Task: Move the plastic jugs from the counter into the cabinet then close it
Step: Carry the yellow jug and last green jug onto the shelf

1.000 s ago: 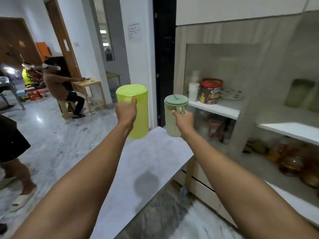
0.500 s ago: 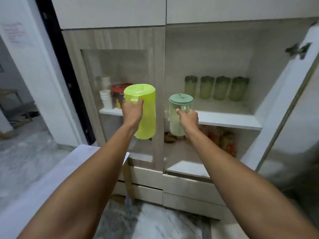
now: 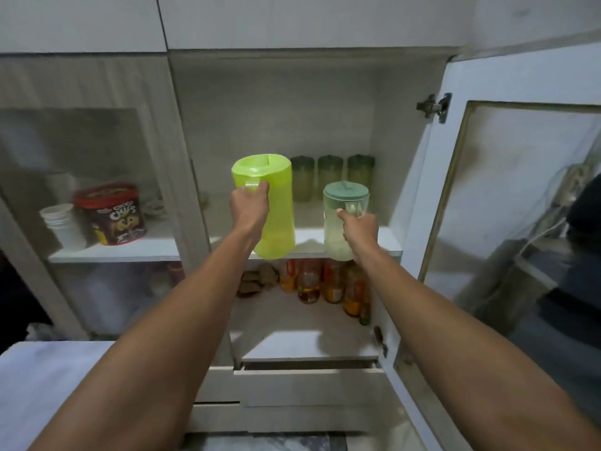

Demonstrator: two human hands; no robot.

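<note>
Holding both jugs up at the open cabinet (image 3: 276, 102), you are wrapping your left hand (image 3: 249, 206) around the handle of the lime-green jug (image 3: 273, 203), fingers curled tight together. Your right hand (image 3: 357, 227) is gripping the handle of the pale jug with the green lid (image 3: 341, 216) the same way, fingers closed on it. Both jugs are hanging upright in the air just in front of the middle shelf (image 3: 309, 237), neither one resting on it. Beyond your fingers, three green tumblers (image 3: 330, 174) are standing at the back of that shelf. Below your fingers, bottles (image 3: 325, 281) are sitting on the lower shelf. Right of your right hand, the cabinet door (image 3: 520, 190) is standing open.
</note>
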